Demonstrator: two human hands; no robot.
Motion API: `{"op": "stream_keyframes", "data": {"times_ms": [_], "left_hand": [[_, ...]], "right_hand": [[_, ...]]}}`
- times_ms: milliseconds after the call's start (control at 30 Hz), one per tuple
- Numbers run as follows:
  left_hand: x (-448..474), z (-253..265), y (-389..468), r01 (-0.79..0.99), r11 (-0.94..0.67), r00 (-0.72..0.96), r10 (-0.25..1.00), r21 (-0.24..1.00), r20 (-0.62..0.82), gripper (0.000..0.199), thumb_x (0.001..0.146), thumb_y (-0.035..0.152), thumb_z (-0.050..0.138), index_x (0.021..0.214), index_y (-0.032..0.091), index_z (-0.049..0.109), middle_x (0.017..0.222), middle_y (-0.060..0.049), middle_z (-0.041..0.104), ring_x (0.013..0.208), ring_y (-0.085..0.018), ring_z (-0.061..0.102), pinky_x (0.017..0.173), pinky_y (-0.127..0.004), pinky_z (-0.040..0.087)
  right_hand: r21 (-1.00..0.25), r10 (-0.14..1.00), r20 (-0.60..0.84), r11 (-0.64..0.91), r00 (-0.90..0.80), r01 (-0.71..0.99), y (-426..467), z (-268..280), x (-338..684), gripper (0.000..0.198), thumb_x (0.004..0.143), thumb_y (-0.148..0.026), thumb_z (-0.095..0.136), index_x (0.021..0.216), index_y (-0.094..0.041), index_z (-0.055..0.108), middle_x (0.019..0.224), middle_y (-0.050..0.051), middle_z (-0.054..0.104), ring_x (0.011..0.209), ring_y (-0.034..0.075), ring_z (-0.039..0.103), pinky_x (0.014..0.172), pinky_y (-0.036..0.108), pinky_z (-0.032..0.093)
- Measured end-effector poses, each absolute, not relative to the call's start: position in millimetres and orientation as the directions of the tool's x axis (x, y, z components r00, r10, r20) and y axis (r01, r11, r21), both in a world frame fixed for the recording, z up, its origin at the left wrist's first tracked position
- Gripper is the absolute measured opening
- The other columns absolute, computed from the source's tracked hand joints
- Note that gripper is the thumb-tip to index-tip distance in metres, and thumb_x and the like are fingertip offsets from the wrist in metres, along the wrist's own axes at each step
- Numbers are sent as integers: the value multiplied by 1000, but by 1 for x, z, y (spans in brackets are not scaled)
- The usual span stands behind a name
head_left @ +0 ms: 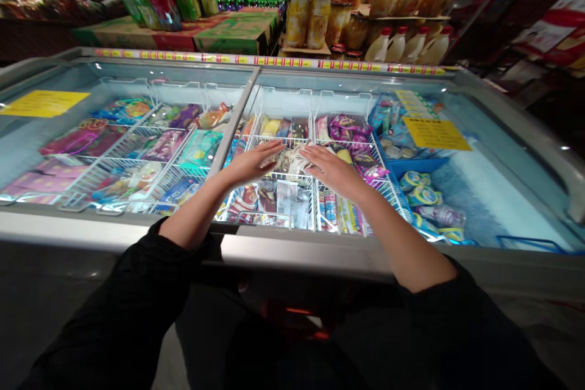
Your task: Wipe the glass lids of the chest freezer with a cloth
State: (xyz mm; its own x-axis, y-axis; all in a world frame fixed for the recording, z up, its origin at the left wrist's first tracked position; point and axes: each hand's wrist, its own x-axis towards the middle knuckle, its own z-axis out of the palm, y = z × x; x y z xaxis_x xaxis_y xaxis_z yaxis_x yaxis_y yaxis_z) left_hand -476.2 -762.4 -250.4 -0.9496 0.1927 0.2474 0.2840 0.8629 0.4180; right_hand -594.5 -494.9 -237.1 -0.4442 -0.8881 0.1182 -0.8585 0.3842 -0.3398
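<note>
Over the glass top of a chest freezer (301,251), both my arms reach forward in dark sleeves. My left hand (256,161) is open, its fingers stretched toward the middle with nothing seen in them. A crumpled pale cloth (299,163) lies on the glass under the fingers of my right hand (333,172), which presses and holds it. The fingertips of the two hands point at each other, a short way apart. Below the glass, white wire baskets (314,204) hold packaged ice creams, such as a purple packet (347,128) and a turquoise bag (200,149).
A metal divider (237,113) crosses the freezer top beside my left hand. Yellow notices (436,133) are on the glass at both sides. Behind the price strip (274,61) stand jars of fruit (320,18), white jugs (397,44) and cartons (237,30). A blue basket (423,166) is inside at right.
</note>
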Motion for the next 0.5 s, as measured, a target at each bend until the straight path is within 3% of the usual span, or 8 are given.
{"op": "stream_keyframes", "data": {"times_ms": [133, 300, 500], "left_hand": [[-474, -255, -756, 304, 889, -949, 252, 343, 189, 53, 108, 31, 49, 161, 26, 46, 173, -4, 37, 164, -21, 27, 135, -46, 25], [-480, -253, -752, 269, 919, -961, 236, 289, 142, 55, 109, 33, 47, 163, 23, 43, 174, -5, 34, 164, -22, 24, 136, -44, 21], [-472, -249, -754, 184, 934, -982, 163, 306, 94, 57, 110, 33, 45, 165, 18, 38, 176, -9, 31, 165, -23, 23, 136, -42, 21]], "right_hand": [[-354, -837, 134, 459, -530, -815, -475, -244, -576, 55, 107, -30, 52, 161, -37, 47, 172, -1, 41, 162, 28, 30, 133, 58, 30], [-370, -897, 125, 355, -424, -859, -479, -248, -545, 53, 108, -32, 52, 160, -39, 48, 171, -3, 43, 163, 26, 29, 134, 57, 27], [-402, -866, 97, 416, -490, -816, -510, -244, -584, 53, 106, -30, 53, 158, -39, 52, 170, -3, 43, 162, 29, 31, 133, 58, 29]]}}
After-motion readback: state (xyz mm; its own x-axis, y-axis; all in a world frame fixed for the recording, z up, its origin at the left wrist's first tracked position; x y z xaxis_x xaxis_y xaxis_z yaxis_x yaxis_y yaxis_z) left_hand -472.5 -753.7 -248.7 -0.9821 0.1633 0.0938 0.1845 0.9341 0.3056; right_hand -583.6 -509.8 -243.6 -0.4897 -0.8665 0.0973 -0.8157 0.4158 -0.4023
